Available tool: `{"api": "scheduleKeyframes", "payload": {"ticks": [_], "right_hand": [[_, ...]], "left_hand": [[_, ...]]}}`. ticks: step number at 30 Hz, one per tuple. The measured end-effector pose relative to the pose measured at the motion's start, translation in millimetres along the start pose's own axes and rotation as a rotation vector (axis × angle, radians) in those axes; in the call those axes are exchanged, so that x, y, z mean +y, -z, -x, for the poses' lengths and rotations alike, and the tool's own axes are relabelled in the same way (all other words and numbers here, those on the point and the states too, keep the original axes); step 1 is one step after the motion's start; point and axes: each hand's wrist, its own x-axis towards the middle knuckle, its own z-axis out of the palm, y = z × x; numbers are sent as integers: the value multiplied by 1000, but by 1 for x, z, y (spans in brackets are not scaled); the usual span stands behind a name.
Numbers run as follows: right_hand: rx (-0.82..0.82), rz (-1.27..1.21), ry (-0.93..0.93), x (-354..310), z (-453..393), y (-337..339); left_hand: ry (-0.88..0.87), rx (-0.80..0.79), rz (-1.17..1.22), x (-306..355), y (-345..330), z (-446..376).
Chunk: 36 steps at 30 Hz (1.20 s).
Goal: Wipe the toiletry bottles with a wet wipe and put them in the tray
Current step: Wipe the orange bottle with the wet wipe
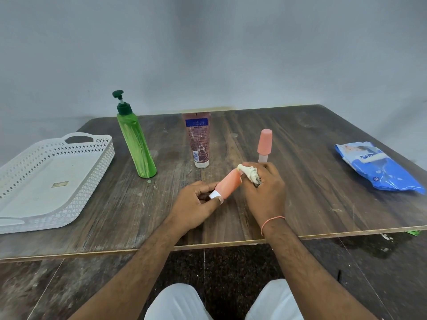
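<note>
Nearest: left hand (196, 203), fingers curled round the white lower end of a small pink bottle (227, 184), held tilted just above the surface (323, 204). Right hand (263, 188), fingers closed on a crumpled wet wipe (249, 175), wipe pressed against the bottle's upper end.

Step in hand, by judgement: wiping this bottle; none yet in the tray.

Middle: second pink-capped bottle (264, 145), upright, just beyond the right hand. Pink tube (199, 140) standing on its cap. Green pump bottle (136, 144), upright, leaning in view.

Left edge: white lattice tray (101, 155), holding no bottles. Far right: blue wipes pack (379, 168), lying flat.

Next move likely calls for carrying the wiped bottle leftward past the green bottle to the tray without knocking it.
</note>
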Motion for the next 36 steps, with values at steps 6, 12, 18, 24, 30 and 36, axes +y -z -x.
{"api": "scheduleKeyframes", "payload": {"ticks": [6, 12, 18, 24, 30, 36], "right_hand": [[-194, -38, 135, -2, 2, -2], [-376, -118, 247, -7, 6, -4], [-449, -100, 264, -5, 6, -4], [-347, -43, 275, -4, 7, -5], [-146, -11, 192, 1, 3, -4], [-31, -81, 46, 4, -2, -3]], "left_hand": [[7, 35, -32, 0, -2, 0], [0, 66, -46, 1, -5, -2], [25, 58, -21, -2, -5, -2], [24, 63, 50, -4, -5, -3], [65, 18, 196, -10, -2, -5], [95, 8, 277, -6, 0, -2]]}}
